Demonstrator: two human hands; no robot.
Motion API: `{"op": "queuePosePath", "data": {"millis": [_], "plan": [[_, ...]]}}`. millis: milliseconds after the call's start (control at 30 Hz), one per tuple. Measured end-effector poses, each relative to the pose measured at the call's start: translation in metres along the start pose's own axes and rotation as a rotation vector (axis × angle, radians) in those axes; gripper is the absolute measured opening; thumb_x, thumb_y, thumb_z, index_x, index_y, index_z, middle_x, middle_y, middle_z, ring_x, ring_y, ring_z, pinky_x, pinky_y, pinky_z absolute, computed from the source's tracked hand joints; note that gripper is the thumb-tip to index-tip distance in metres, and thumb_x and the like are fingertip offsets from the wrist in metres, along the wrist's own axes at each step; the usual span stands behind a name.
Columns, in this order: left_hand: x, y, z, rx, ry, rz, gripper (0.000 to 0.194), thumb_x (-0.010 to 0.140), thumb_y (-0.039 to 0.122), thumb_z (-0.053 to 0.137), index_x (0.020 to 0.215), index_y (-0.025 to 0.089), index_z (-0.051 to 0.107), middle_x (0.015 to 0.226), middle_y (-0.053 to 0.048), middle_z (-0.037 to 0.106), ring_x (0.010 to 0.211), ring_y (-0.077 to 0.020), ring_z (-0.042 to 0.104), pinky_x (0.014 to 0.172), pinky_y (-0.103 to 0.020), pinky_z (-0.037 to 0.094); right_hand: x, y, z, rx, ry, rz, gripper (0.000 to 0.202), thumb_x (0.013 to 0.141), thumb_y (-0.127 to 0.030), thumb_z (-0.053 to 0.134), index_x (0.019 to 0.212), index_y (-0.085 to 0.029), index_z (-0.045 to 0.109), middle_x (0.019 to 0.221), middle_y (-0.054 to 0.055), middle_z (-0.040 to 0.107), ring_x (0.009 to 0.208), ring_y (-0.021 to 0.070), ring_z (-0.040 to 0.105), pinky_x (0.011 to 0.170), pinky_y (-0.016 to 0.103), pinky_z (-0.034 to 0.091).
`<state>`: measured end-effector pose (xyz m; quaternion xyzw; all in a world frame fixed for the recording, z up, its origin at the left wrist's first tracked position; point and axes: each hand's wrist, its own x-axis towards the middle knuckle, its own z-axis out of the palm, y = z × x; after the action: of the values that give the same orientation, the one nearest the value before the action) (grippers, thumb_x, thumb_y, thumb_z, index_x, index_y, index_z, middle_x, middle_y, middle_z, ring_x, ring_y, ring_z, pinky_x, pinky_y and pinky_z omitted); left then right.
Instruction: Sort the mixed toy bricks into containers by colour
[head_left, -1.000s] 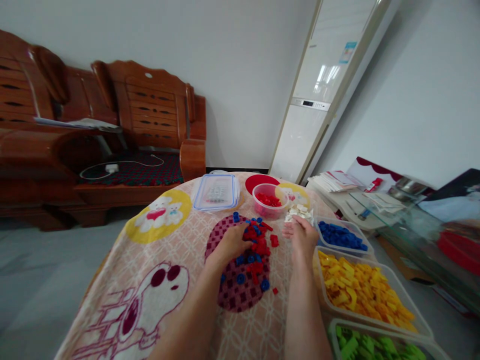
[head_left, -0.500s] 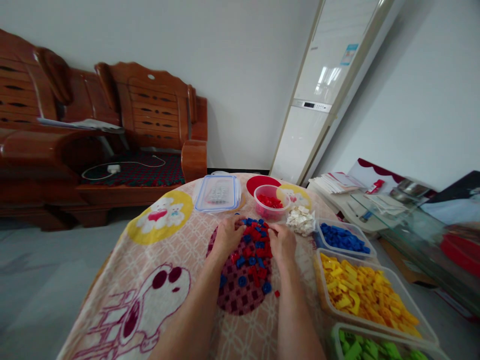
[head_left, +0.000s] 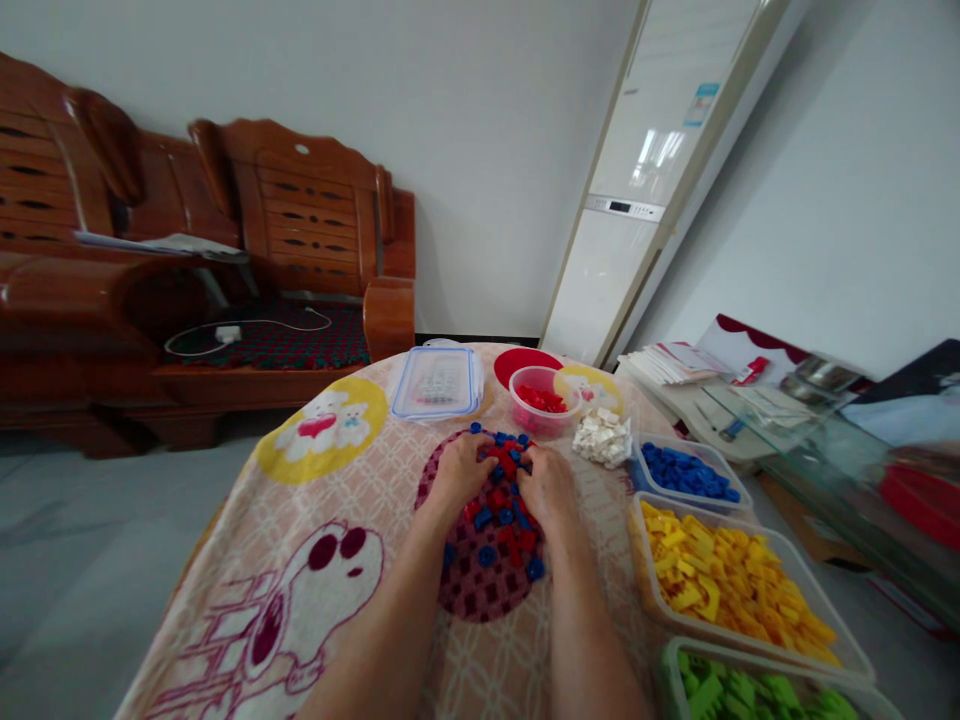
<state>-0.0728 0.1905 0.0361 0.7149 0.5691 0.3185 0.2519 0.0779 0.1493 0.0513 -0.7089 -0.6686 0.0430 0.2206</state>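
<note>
Red and blue plastic pieces (head_left: 504, 517) lie in a loose pile on the dark purple patch (head_left: 480, 590) of the tablecloth. My left hand (head_left: 461, 472) is at the pile's upper left, fingers curled at its edge. My right hand (head_left: 547, 485) rests against the pile's right side, covering some pieces. Whether either hand grips a piece is too small to tell. Just behind the pile is a round clear tub (head_left: 544, 402) with red pieces in it. White pieces (head_left: 602, 438) are heaped beside the tub.
Along the table's right side stand boxes of blue (head_left: 686, 472), yellow (head_left: 735, 580) and green pieces (head_left: 750, 695). Clear lids with blue rims (head_left: 437, 383) and a red lid (head_left: 525, 366) lie at the back. A wooden sofa (head_left: 300, 230) is at the left.
My right hand has moved left over the pile, and my left hand slightly right. The pieces between them are gathered closer together. A small red piece right of the patch no longer shows.
</note>
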Motion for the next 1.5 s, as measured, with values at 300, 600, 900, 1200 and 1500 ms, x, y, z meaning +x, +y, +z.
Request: {"op": "queuePosePath", "data": {"millis": [300,600,900,1200,1500], "plan": [[0.0,0.003,-0.005,-0.031,-0.022,-0.009,0.028,0.08,0.019,0.063,0.107,0.016,0.071,0.103,-0.008,0.074,0.088,-0.0189,0.068,0.085,-0.032,0.052,0.009,0.041,-0.016,0.944,0.67,0.376,0.033,0.069,-0.037,0.063,0.091,-0.014,0.069,0.074,0.004,0.07,0.066,0.0196,0.066,0.069,0.036,0.057],[0.002,-0.003,-0.004,-0.064,-0.003,0.011,0.028,0.081,0.021,0.061,0.106,0.014,0.072,0.098,-0.009,0.074,0.085,-0.0204,0.068,0.082,-0.033,0.053,0.006,0.08,-0.029,1.292,1.225,0.564,0.016,0.071,-0.031,0.06,0.077,-0.02,0.049,0.076,0.002,0.062,0.092,0.0235,0.071,0.084,0.044,0.061],[0.002,-0.004,-0.009,-0.09,0.024,-0.021,0.028,0.079,0.02,0.061,0.104,0.015,0.073,0.097,-0.009,0.075,0.087,-0.0216,0.069,0.086,-0.035,0.054,0.007,0.089,-0.032,1.258,1.306,0.533,0.034,0.068,-0.031,0.069,0.095,-0.018,0.052,0.102,0.01,0.064,0.108,0.0259,0.065,0.091,0.047,0.058],[0.002,-0.008,-0.016,-0.129,0.03,-0.04,0.029,0.079,0.018,0.057,0.102,0.015,0.074,0.092,-0.007,0.076,0.082,-0.0197,0.07,0.081,-0.031,0.054,0.005,0.064,-0.036,1.191,1.118,0.444,0.036,0.068,-0.036,0.067,0.096,-0.014,0.062,0.095,0.009,0.07,0.086,0.0219,0.071,0.082,0.04,0.06],[-0.004,-0.018,-0.048,0.12,0.093,-0.122,0.025,0.08,0.023,0.053,0.09,0.017,0.075,0.08,-0.006,0.075,0.076,-0.0181,0.067,0.069,-0.025,0.048,-0.011,0.031,-0.038,0.555,-0.229,0.204,0.025,0.077,-0.038,0.058,0.06,-0.02,0.061,0.049,0.001,0.061,0.047,0.017,0.06,0.05,0.027,0.047]]}}
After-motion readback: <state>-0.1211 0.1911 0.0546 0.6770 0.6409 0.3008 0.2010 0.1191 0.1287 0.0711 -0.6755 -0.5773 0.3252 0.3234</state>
